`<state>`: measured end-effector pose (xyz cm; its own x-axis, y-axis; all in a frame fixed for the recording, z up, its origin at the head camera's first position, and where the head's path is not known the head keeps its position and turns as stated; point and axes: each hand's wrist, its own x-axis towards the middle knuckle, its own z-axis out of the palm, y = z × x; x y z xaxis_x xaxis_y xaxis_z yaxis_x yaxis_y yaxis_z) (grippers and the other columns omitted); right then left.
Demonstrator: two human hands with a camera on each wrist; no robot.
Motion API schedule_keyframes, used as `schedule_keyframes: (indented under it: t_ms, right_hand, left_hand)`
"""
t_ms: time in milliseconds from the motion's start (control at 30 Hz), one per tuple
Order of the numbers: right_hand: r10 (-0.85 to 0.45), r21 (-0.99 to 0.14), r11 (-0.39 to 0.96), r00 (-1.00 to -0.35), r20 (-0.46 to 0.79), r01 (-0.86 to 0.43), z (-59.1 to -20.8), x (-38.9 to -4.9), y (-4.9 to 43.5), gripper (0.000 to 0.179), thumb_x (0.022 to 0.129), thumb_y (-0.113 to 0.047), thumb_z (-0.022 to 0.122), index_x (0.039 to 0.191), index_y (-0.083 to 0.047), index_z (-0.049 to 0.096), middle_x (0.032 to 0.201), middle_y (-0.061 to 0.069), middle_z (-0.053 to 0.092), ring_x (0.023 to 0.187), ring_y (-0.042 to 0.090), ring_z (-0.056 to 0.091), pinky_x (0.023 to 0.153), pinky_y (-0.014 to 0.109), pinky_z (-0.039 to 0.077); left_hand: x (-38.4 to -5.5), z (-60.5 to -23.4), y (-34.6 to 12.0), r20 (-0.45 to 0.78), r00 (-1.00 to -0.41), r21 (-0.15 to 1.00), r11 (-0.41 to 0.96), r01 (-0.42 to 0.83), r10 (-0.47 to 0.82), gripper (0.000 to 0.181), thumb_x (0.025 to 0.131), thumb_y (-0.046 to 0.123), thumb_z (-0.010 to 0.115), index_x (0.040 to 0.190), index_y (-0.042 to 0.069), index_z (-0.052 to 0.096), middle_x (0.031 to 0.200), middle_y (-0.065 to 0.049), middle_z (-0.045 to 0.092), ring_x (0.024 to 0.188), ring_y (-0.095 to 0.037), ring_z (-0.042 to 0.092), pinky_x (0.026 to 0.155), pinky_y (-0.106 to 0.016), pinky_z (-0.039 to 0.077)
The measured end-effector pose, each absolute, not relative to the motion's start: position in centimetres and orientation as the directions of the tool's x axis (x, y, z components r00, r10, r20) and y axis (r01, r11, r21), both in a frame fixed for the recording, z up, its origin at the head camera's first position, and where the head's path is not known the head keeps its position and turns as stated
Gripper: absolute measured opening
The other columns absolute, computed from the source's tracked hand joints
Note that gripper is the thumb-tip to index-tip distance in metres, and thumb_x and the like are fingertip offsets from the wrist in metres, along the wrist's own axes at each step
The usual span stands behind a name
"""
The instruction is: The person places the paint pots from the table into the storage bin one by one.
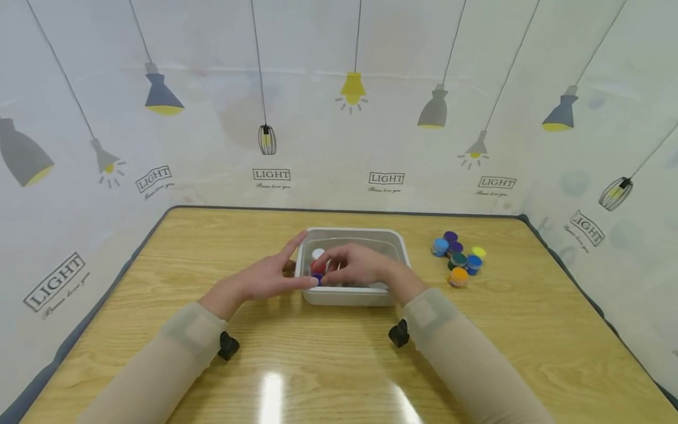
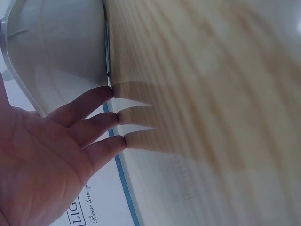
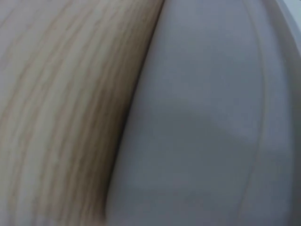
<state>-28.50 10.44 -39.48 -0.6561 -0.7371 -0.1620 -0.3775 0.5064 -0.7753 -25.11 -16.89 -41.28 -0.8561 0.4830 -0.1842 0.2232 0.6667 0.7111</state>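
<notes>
A white plastic tray (image 1: pixel 349 297) stands on the wooden table. My right hand (image 1: pixel 354 265) reaches over its near rim, fingers bent down inside. Its thumb and fingers pinch a small purple paint pot (image 1: pixel 317 278) in the tray's near left corner. Beside that pot are a red pot (image 1: pixel 318 267) and a white-topped one (image 1: pixel 318 254). My left hand (image 1: pixel 270 275) is spread at the tray's left side, its thumb reaching over the rim close to the purple pot. In the left wrist view, three straight fingers (image 2: pixel 94 106) touch the tabletop. The right wrist view shows only the tray's outer wall (image 3: pixel 202 113) and wood.
Several paint pots stand grouped right of the tray, among them a light blue pot (image 1: pixel 439 247), a dark green pot (image 1: pixel 458 262), a yellow pot (image 1: pixel 478 253) and an orange pot (image 1: pixel 458 277). A lamp-printed wall covering (image 1: pixel 318 194) surrounds the table's back and sides.
</notes>
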Motion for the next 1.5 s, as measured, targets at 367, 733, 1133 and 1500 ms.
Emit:
schedule_keyframes:
  t_ms: [367,733,1133,1500]
  right_hand:
    - [-0.691,-0.768,0.526,-0.71,-0.136,-0.365,-37.5,-28.0,13.2,0.035,0.106,-0.031,0.076,0.138,-0.017,0.074,0.105,0.001,0.076,0.084,0.022,0.068,0.08,0.044,0.061]
    - [-0.597,-0.799,0.518,-0.798,-0.083,-0.304,-35.6,-27.0,19.6,0.031,0.106,-0.027,0.075,0.136,-0.016,0.075,0.113,0.018,0.074,0.087,0.035,0.067,0.077,0.04,0.06]
    - [-0.457,-0.778,0.574,-0.888,-0.045,-0.256,-36.1,-24.6,27.2,0.03,0.105,-0.03,0.077,0.132,-0.017,0.076,0.099,0.011,0.071,0.078,0.025,0.064,0.057,0.032,0.052]
    - [-0.404,-0.774,0.603,-0.91,-0.087,-0.194,-38.1,-23.0,32.6,0.037,0.107,-0.027,0.074,0.137,-0.006,0.072,0.107,0.022,0.073,0.089,0.034,0.069,0.077,0.036,0.061]
  left_hand:
    - [-25.1,-41.4,-16.7,-0.192,-0.861,0.711,0.671,0.209,0.472,0.115,0.093,0.08,0.069,0.172,0.053,-0.01,0.163,-0.015,0.058,0.148,-0.036,0.059,0.124,-0.066,0.042]
    - [-25.1,-41.5,-16.9,-0.188,-0.858,0.715,0.666,0.214,0.478,0.116,0.096,0.076,0.069,0.174,0.048,-0.011,0.165,-0.018,0.055,0.152,-0.04,0.055,0.127,-0.067,0.038]
    - [-25.2,-41.5,-16.9,-0.189,-0.861,0.707,0.674,0.216,0.473,0.115,0.095,0.077,0.069,0.173,0.05,-0.012,0.166,-0.019,0.054,0.153,-0.04,0.054,0.127,-0.067,0.038]
    - [-25.0,-41.2,-16.8,-0.201,-0.861,0.708,0.677,0.202,0.467,0.117,0.093,0.079,0.07,0.172,0.052,-0.012,0.167,-0.018,0.053,0.154,-0.04,0.053,0.128,-0.067,0.037]
